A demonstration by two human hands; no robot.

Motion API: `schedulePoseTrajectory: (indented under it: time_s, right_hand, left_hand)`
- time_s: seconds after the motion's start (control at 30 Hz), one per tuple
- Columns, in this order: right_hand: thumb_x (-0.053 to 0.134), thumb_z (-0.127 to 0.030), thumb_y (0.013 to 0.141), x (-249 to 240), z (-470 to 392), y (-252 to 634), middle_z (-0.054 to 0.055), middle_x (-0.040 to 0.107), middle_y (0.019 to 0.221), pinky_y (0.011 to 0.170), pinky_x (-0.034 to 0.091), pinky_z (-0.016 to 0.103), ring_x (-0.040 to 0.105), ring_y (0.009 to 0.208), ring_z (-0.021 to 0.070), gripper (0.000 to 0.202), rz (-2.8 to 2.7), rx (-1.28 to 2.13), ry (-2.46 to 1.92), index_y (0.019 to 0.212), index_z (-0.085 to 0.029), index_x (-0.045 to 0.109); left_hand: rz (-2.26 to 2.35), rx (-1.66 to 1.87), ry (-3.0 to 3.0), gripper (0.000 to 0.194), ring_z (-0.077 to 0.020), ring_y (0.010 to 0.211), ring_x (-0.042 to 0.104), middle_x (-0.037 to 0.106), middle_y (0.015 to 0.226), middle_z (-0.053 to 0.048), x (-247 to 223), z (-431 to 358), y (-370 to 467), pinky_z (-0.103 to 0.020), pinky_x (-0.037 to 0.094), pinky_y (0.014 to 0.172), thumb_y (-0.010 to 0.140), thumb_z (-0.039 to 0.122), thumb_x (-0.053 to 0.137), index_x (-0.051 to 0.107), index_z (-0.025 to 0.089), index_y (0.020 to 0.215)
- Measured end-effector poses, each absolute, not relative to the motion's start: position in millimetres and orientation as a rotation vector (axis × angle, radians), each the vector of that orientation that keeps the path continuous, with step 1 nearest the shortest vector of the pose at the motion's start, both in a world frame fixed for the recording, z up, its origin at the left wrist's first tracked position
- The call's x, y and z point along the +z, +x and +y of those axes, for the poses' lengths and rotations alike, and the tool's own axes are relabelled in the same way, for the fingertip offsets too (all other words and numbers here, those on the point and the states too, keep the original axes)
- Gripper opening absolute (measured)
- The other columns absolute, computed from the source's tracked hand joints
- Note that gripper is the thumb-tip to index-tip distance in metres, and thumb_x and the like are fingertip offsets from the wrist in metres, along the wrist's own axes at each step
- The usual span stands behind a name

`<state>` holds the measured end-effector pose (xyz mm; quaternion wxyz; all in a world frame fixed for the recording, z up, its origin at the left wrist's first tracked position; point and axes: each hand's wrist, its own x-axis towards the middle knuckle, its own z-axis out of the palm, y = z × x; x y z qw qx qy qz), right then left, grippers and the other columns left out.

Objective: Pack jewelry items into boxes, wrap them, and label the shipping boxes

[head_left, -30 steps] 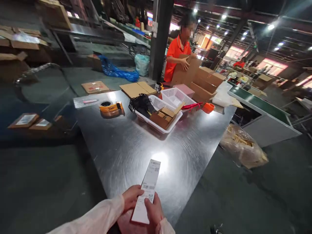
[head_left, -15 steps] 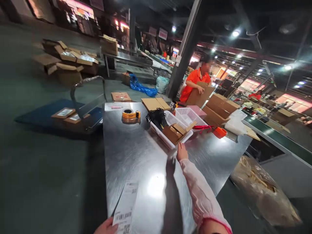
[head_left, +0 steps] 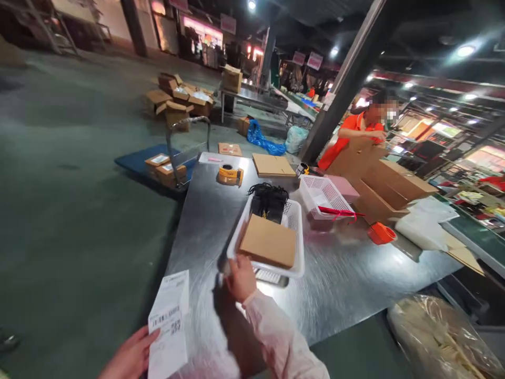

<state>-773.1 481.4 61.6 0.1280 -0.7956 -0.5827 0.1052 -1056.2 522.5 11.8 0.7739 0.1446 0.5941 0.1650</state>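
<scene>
My left hand (head_left: 132, 353), at the lower left, pinches a white printed sheet (head_left: 169, 321) with barcodes and square codes. Fingers of my right hand (head_left: 241, 279) are closed on the near left corner of a white plastic basket (head_left: 299, 237). Inside the basket lies a flat brown cardboard box (head_left: 268, 239) at the near end. Behind it is a black bundle (head_left: 267, 199) with stringy ends. A pale flat item (head_left: 271, 277) shows partly from under the basket's near edge.
The metal table (head_left: 205, 237) carries a tape dispenser (head_left: 230, 175), cardboard sheets (head_left: 273, 165), a second white basket (head_left: 321, 192) and an orange tape roll (head_left: 381, 233). A co-worker in orange (head_left: 355, 134) handles cardboard beyond. A trolley (head_left: 136, 162) stands left.
The white basket has turned and come nearer, with my right hand at its corner. The box's raised flap now lies flat. The printed sheet remains in my left hand. The view has shifted.
</scene>
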Motion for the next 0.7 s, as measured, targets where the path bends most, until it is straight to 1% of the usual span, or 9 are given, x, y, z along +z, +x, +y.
schedulePoseTrajectory:
  time_s: [0.03, 0.1, 0.17, 0.2, 0.3, 0.4, 0.47, 0.57, 0.7]
  right_hand:
    - [0.062, -0.024, 0.082, 63, 466, -790, 0.011, 0.062, 0.131, 0.111, 0.033, 0.040, 0.053, 0.123, 0.0256, 0.043, -1.746, 0.316, -2.136, 0.125, -0.020, 0.062]
    - [0.050, -0.021, 0.088, 69, 438, -797, 0.008, 0.066, 0.122, 0.106, 0.038, 0.038, 0.056, 0.117, 0.0224, 0.033, -1.654, 0.284, -1.976, 0.117, -0.023, 0.066]
    - [0.043, -0.021, 0.092, 77, 420, -775, 0.010, 0.068, 0.114, 0.102, 0.041, 0.038, 0.058, 0.112, 0.0233, 0.032, -1.436, 0.239, -2.088, 0.113, -0.020, 0.068]
    - [0.044, -0.024, 0.092, 79, 415, -759, 0.013, 0.067, 0.117, 0.102, 0.040, 0.039, 0.057, 0.113, 0.0252, 0.033, -1.331, 0.235, -2.191, 0.114, -0.018, 0.067]
    - [0.049, -0.032, 0.092, 75, 406, -725, 0.017, 0.065, 0.122, 0.097, 0.043, 0.040, 0.059, 0.113, 0.0287, 0.034, -1.205, 0.473, -2.426, 0.117, -0.016, 0.066]
    - [0.045, -0.039, 0.095, 61, 381, -734, 0.014, 0.073, 0.094, 0.081, 0.047, 0.037, 0.067, 0.089, 0.0272, 0.034, -1.206, 0.748, -2.480, 0.095, -0.019, 0.073]
    - [0.042, -0.045, 0.096, 51, 359, -751, 0.012, 0.073, 0.081, 0.073, 0.047, 0.035, 0.068, 0.078, 0.0262, 0.040, -1.184, 0.765, -2.486, 0.085, -0.021, 0.073]
    - [0.045, -0.050, 0.094, 43, 332, -754, 0.011, 0.073, 0.083, 0.071, 0.045, 0.032, 0.068, 0.078, 0.0253, 0.041, -1.151, 0.691, -2.449, 0.080, -0.022, 0.071]
    - [0.057, -0.041, 0.086, 57, 305, -688, 0.009, 0.073, 0.078, 0.068, 0.044, 0.030, 0.067, 0.076, 0.0233, 0.030, -0.966, 0.601, -2.481, 0.070, -0.020, 0.070]
  left_hand:
    - [1.264, 0.386, 0.294, 0.064, -0.0311, 0.091, 0.074, 0.078, 0.083, -0.006, 22, 514, -1047, -0.034, 0.065, 0.068, 0.069, 0.008, 0.069, 0.052, 0.019, 0.130]
    - [1.209, 0.420, 0.290, 0.061, -0.0302, 0.088, 0.075, 0.078, 0.084, -0.009, 36, 500, -1032, -0.033, 0.064, 0.070, 0.071, 0.002, 0.067, 0.053, 0.012, 0.129]
    - [1.194, 0.450, 0.280, 0.056, -0.0290, 0.086, 0.075, 0.077, 0.088, -0.011, 40, 490, -1019, -0.033, 0.064, 0.071, 0.073, 0.000, 0.064, 0.054, 0.009, 0.127]
    - [1.196, 0.471, 0.265, 0.052, -0.0279, 0.084, 0.075, 0.077, 0.089, -0.011, 39, 486, -1015, -0.033, 0.064, 0.072, 0.075, -0.001, 0.062, 0.055, 0.009, 0.125]
    - [1.242, 0.595, 0.237, 0.038, -0.0225, 0.073, 0.075, 0.076, 0.082, -0.008, 35, 480, -1010, -0.029, 0.062, 0.068, 0.083, 0.001, 0.052, 0.058, 0.010, 0.119]
    - [1.271, 0.705, 0.292, 0.028, -0.0176, 0.060, 0.071, 0.072, 0.071, -0.002, 33, 482, -1017, -0.024, 0.059, 0.057, 0.084, 0.002, 0.051, 0.060, 0.013, 0.108]
    - [1.257, 0.698, 0.342, 0.022, -0.0167, 0.057, 0.069, 0.071, 0.069, -0.002, 32, 486, -1020, -0.023, 0.057, 0.054, 0.084, 0.003, 0.052, 0.061, 0.014, 0.100]
    - [1.209, 0.613, 0.410, 0.016, -0.0181, 0.061, 0.071, 0.072, 0.071, -0.004, 30, 489, -1003, -0.025, 0.058, 0.058, 0.083, 0.003, 0.054, 0.061, 0.015, 0.092]
    - [1.118, 0.442, 0.549, 0.017, -0.0239, 0.081, 0.074, 0.074, 0.079, -0.008, 38, 482, -919, -0.031, 0.060, 0.072, 0.087, 0.008, 0.053, 0.065, 0.014, 0.098]
